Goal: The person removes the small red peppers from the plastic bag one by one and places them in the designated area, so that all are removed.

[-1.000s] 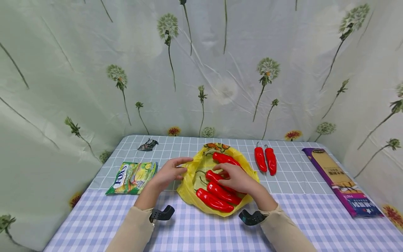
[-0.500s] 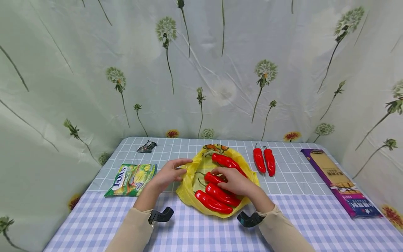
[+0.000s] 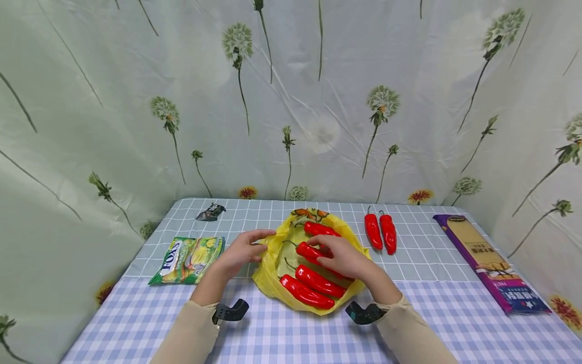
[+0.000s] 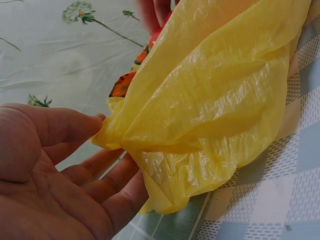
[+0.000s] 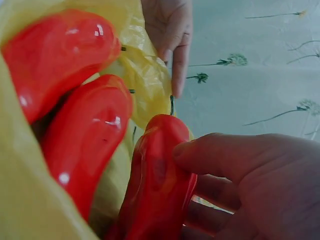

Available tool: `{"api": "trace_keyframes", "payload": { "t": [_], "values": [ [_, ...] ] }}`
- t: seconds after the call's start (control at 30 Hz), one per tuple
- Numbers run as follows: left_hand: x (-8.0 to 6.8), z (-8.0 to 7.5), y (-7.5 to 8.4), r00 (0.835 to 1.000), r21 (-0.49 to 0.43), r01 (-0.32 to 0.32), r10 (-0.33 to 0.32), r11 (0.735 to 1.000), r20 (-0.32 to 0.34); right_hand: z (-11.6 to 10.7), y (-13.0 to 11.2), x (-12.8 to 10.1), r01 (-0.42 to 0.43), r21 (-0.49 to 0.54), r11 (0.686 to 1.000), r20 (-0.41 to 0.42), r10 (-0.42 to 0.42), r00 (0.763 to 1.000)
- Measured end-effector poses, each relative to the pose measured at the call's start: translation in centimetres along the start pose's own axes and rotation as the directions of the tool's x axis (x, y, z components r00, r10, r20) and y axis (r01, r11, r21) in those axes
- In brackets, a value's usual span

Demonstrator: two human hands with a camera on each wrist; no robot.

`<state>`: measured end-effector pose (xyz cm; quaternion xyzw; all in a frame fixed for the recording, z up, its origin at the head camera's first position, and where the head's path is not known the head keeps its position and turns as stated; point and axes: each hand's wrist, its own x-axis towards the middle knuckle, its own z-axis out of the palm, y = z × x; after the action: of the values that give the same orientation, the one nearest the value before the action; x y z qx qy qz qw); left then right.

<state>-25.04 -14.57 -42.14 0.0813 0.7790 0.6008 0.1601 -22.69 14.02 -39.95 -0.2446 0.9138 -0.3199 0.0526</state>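
A yellow plastic bag (image 3: 265,277) lies spread wide in the middle of the table with several red peppers in it. My left hand (image 3: 243,253) pinches the bag's left rim between thumb and forefinger, as the left wrist view shows. Inside the bag, my right hand (image 3: 344,258) grips one red pepper (image 5: 162,170) with the thumb on one side and fingers on the other. Two peppers, a nearer one (image 3: 305,293) and one behind it (image 3: 320,281), lie at the front of the bag. Another pepper (image 3: 320,229) lies at the back, partly behind my right hand.
Two loose peppers (image 3: 381,231) lie on the table behind and right of the bag. A green FOX'S packet (image 3: 188,260) is at left, with a small black packet (image 3: 211,212) behind it. A long purple pasta pack (image 3: 493,263) lies along the right edge.
My right fingers have closed on a pepper, which now sits slightly higher and farther from the nearer peppers. The left hand keeps its hold on the rim.
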Motion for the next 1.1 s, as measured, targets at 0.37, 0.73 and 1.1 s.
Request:
{"api": "trace_keyframes", "payload": {
  "t": [0.37, 0.73, 1.1],
  "values": [
    [0.0, 0.0, -0.1, 1.0, 0.016, 0.009, -0.009, 1.0, -0.016, -1.4, 0.2, -0.4, 0.054, 0.088, 0.995, -0.052, -0.049, 0.997],
    [-0.1, 0.0, 0.0, 1.0, 0.013, -0.003, 0.003, 1.0, -0.016, -3.2, 0.4, -0.8, 0.098, 0.031, 0.995, -0.161, -0.092, 0.983],
    [0.2, 0.3, 0.0, 0.999, 0.006, 0.028, -0.028, 1.0, -0.043, -4.4, 1.4, -1.3, 0.077, 0.024, 0.997, -0.222, -0.07, 0.973]
  ]
}}
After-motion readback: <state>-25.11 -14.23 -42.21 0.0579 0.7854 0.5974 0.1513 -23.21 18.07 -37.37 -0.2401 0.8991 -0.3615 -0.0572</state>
